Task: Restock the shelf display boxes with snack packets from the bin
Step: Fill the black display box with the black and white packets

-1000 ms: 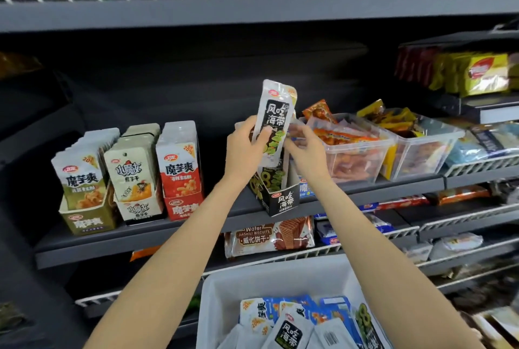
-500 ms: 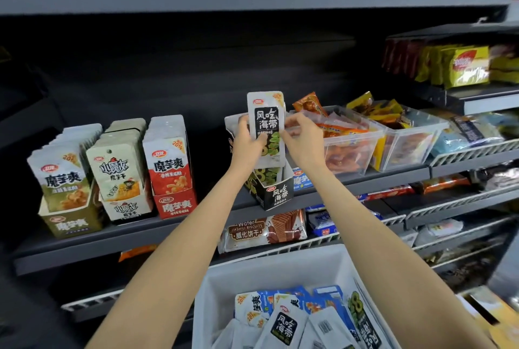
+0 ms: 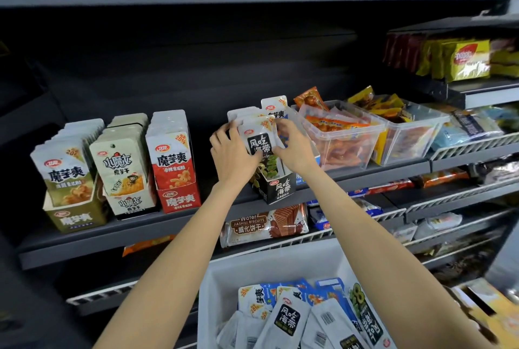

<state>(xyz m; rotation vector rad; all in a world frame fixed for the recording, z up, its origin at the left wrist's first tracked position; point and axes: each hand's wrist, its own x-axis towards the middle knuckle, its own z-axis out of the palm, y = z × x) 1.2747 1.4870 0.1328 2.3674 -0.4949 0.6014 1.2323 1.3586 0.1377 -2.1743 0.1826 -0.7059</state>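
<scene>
Packet (image 3: pixel 259 145), marked 风吃海带, sat half-lowered into the black box (image 3: pixel 278 187) on the shelf (image 3: pixel 168 220); left hand (image 3: pixel 231 152) and right hand (image 3: pixel 292 149) gripped its sides. Seating it was underway; next, probably release and reach to the bin (image 3: pixel 224 278). Nearby boxes read 魔芋爽.

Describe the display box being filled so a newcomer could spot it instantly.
On the dark grey middle shelf, look right of the three upright boxes, just left of the clear tubs. Both hands, left hand and right hand, press packets into the black display box. It is the only black one, with white characters.
</scene>
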